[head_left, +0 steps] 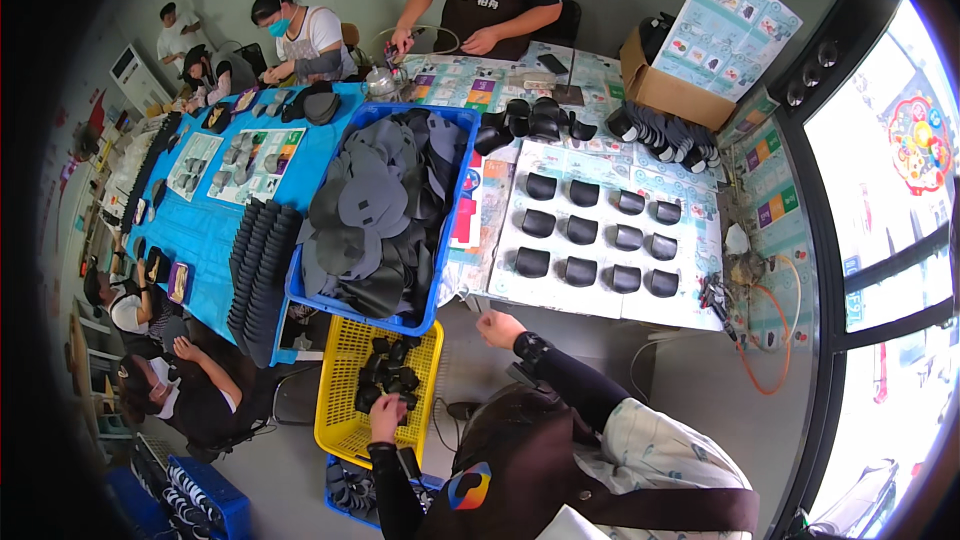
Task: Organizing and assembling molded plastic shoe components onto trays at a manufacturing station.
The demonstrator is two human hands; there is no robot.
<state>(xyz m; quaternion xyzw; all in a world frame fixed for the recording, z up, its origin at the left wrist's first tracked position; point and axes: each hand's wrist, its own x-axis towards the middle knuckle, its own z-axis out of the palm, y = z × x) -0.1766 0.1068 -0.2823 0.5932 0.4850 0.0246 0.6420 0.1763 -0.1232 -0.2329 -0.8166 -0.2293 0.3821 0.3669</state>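
left hand (385,418): down at the near rim of the yellow basket (335,420), fingers curled over one of the small black pieces (388,377) heaped inside. looks like it's gripping a piece at the bottom of the heap, but honestly too small to say exactly which one

right hand (497,328): up near the front edge of the counter (600,305), loosely closed into a soft fist, nothing visible in it. can't tell if it's pinching something tiny

black pieces vs hands: the heap sits just ahead of the left hand, touching its fingers, and well left of and lower than the right hand

which way they point: it's a jumble, pieces lying every which way, so no single direction. the heap as a whole runs lengthwise from the near rim toward the blue crate (440,270)

yellow basket: on the floor under the counter edge, just below the blue crate, long side running away from the person

blue crate: on the counter, stuffed with flat grey cut shapes (375,205)

laid-out caps (598,235): black curved pieces in neat rows on a printed sheet on the counter, right of the crate, well apart from both hands

others: a person in a dark apron (495,0) at the far side, more people along the left
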